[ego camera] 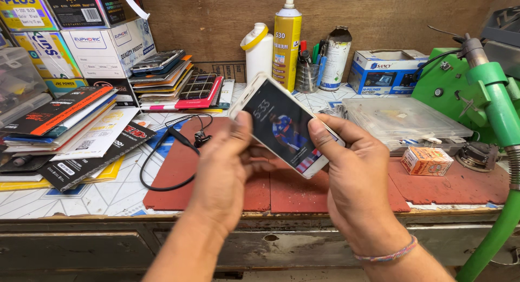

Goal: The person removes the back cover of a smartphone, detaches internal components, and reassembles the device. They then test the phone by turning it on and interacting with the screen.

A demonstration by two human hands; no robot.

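Observation:
A white-framed smartphone [281, 125] with its screen lit is held tilted above the red work mat [271, 192]. My left hand [225, 168] grips its lower left edge, thumb on the screen side. My right hand [352, 171] holds the right edge, thumb resting on the glass near the top right. A beaded bracelet sits on my right wrist. The phone's lower right corner shows between both hands.
Black earphones with cable [179, 141] lie on the mat's left. Stacks of phone-part packages [70, 125] and boxes fill the left. A yellow spray can [286, 44], white bottle [257, 52], clear plastic case [401, 117], small orange box [427, 160] and green machine [482, 92] stand behind and right.

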